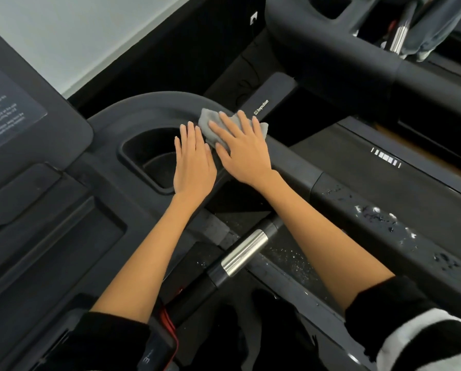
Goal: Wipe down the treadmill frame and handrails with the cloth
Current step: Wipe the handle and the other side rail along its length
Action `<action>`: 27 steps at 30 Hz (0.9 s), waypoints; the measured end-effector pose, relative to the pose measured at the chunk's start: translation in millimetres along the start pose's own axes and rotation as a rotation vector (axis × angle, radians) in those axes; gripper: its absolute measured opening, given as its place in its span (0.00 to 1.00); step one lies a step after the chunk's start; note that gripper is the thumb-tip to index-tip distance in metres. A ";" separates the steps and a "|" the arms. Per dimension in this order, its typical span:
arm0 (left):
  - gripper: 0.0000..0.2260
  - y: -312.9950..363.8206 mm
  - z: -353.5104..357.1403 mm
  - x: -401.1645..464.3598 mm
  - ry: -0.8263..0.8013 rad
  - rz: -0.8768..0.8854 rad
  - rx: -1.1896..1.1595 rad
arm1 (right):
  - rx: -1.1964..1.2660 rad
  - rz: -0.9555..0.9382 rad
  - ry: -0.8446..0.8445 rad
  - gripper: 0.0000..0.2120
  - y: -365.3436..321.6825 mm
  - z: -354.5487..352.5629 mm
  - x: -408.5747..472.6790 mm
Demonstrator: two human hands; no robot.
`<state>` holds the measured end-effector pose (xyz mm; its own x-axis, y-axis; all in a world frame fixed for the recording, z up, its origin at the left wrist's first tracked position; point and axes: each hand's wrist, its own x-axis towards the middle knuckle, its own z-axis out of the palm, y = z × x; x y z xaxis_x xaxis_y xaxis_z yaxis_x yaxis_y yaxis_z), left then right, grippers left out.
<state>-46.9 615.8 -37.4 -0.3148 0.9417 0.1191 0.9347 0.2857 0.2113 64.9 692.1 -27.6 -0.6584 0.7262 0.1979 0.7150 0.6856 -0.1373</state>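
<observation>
Dark treadmill frame (154,108) fills the view. Grey cloth (210,124) lies on the handrail (357,207), which runs toward 4 o'clock. Right hand (244,153) presses it with straight, spread fingers; left hand (193,163), flat, touches its 8 o'clock edge.

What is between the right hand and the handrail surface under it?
In the head view, the grey cloth lies between the right hand and the handrail; the flat fingers press it down.
</observation>
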 end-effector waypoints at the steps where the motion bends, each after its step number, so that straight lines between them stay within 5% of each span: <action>1: 0.22 0.1 -0.9 -0.8 -0.003 -0.010 -0.014 | 0.005 -0.034 -0.006 0.24 -0.1 -0.5 -3.9; 12: 0.23 -1.6 1.1 0.7 0.006 -0.040 -0.008 | 0.018 -0.244 -0.045 0.24 53.7 -24.4 -66.0; 27: 0.22 1.0 -1.6 -7.3 0.031 -0.108 -0.046 | -0.051 0.039 -0.066 0.24 4.5 -5.4 11.6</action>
<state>-44.0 608.9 -36.5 -0.4191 0.8996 0.1229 0.8866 0.3764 0.2688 61.8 703.3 -20.7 -0.6426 0.7553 0.1289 0.7504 0.6544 -0.0934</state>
